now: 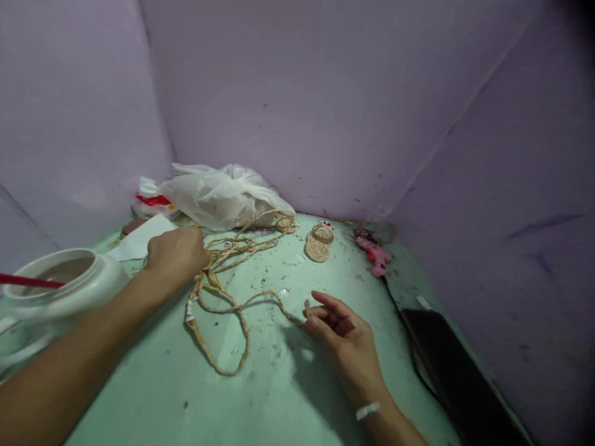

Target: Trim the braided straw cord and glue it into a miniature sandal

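Observation:
A long braided jute cord [232, 303] lies in loops on the pale green table [279, 396]. My left hand [175, 255] is closed over the tangled part of the cord near the middle back. My right hand [341, 328] rests on the table and pinches the free end of the braid between thumb and fingers. A small woven jute sandal [318, 243] lies further back, apart from both hands.
A white plastic bag [223, 195] sits by the back wall, with a sheet of paper [142, 240] beside it. A pink glue gun [374, 254] lies at the right with its black cable running forward. A white jar [65, 282] stands at the left. A dark object [455, 365] lies at the right.

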A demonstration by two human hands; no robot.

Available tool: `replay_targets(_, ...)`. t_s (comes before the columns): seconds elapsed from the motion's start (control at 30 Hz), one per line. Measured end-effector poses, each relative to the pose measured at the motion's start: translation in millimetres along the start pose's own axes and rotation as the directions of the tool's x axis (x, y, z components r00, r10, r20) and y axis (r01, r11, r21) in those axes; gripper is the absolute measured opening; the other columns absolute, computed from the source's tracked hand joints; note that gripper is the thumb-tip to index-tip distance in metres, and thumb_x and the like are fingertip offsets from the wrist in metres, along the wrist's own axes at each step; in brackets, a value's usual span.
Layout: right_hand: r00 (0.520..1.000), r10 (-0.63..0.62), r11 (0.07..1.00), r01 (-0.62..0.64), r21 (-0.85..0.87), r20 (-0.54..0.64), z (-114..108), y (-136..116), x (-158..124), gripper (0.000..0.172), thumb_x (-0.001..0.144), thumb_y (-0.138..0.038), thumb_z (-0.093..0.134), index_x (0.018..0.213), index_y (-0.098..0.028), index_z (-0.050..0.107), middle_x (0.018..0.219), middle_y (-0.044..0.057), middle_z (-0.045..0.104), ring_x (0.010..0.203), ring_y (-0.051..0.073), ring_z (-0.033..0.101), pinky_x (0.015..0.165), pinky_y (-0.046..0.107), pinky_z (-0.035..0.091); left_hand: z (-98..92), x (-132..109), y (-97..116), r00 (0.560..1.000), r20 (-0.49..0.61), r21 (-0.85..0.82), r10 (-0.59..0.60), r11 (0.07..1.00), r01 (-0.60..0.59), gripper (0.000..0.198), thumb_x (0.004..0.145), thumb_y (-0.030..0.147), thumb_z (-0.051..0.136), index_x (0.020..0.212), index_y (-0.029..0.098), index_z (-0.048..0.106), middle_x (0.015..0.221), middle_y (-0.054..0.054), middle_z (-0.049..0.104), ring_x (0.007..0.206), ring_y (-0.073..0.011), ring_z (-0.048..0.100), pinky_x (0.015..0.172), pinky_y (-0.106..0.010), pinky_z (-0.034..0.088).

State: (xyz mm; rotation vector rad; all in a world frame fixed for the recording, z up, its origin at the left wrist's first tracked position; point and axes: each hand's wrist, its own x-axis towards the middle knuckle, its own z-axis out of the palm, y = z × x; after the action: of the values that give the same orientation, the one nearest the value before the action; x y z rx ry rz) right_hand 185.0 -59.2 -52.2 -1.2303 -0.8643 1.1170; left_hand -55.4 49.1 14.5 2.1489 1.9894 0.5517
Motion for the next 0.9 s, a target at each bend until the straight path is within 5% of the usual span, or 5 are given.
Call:
replay_targets(0.1, 0.993, -0.111, 0.981, 0.116, -0.155, 0.037, 1.0, 1.6, -5.4, 0.035, 0.062, -0.023, 0.070, 0.096, -0.017, 0.062, 0.070, 0.003, 0.068, 0.062, 0.014, 0.060, 0.057, 0.026, 0.047, 15.1, -14.8, 31.8, 0.993, 0.093, -0.080, 0.078, 0.994, -0.071, 0.025, 0.073, 0.035, 0.044, 0.067, 0.015, 0.058, 0.063, -0.003, 0.055, 0.062, -0.0174, 0.050, 0.059, -0.029, 0.035)
replay_targets(0.2, 0.971, -0.215, 0.928, 0.237, -0.287, 0.108, -0.5, 4.2, -9.0, 0.033, 0.068, -0.021, 0.063, 0.101, -0.018, 0.059, 0.073, 0.002, 0.067, 0.063, 0.014, 0.061, 0.058, 0.025, 0.048, 41.2, -37.0, 58.6, 0.872, 0.450, -0.503, 0.194, 0.861, 0.068, 0.044, 0.078, 0.052, 0.034, 0.063, 0.015, 0.054, 0.050, 0.000, 0.050, 0.044, -0.0115, 0.043, 0.045, -0.023, 0.032)
replay_targets(0.27, 0.954, -0.256, 0.890, 0.297, -0.347, 0.158, -1.9, 6.1, -9.6, 0.032, 0.071, -0.019, 0.060, 0.103, -0.018, 0.057, 0.074, 0.003, 0.067, 0.063, 0.013, 0.061, 0.057, 0.025, 0.049, 55.5, -50.8, 68.9, 0.839, 0.499, -0.559, 0.215, 0.820, 0.123, 0.055, 0.079, 0.059, 0.025, 0.058, 0.015, 0.051, 0.045, 0.001, 0.046, 0.040, -0.0104, 0.039, 0.042, -0.022, 0.029)
replay_targets(0.5, 0.909, -0.290, 0.816, 0.399, -0.418, 0.300, -2.0, 12.2, -11.0, 0.033, 0.077, -0.016, 0.053, 0.109, -0.018, 0.052, 0.078, 0.003, 0.066, 0.066, 0.013, 0.061, 0.059, 0.024, 0.049, 70.9, -67.8, 77.9, 0.857, 0.367, -0.430, 0.362, 0.883, -0.189, 0.051, 0.082, 0.053, 0.026, 0.049, 0.017, 0.039, 0.049, 0.003, 0.036, 0.050, -0.0106, 0.034, 0.049, -0.023, 0.022)
replay_targets(0.9, 0.941, -0.156, 0.816, 0.294, -0.497, 0.300, -3.4, -1.7, -4.5, 0.015, 0.077, -0.024, 0.052, 0.070, -0.015, 0.062, 0.062, 0.001, 0.057, 0.058, 0.012, 0.050, 0.054, 0.024, 0.038, 79.6, -60.5, 70.5, 0.872, 0.287, -0.656, 0.395, 0.745, -0.122, 0.040, 0.080, 0.040, 0.037, 0.049, 0.018, 0.024, 0.049, 0.005, 0.022, 0.049, -0.0080, 0.023, 0.047, -0.022, 0.021)
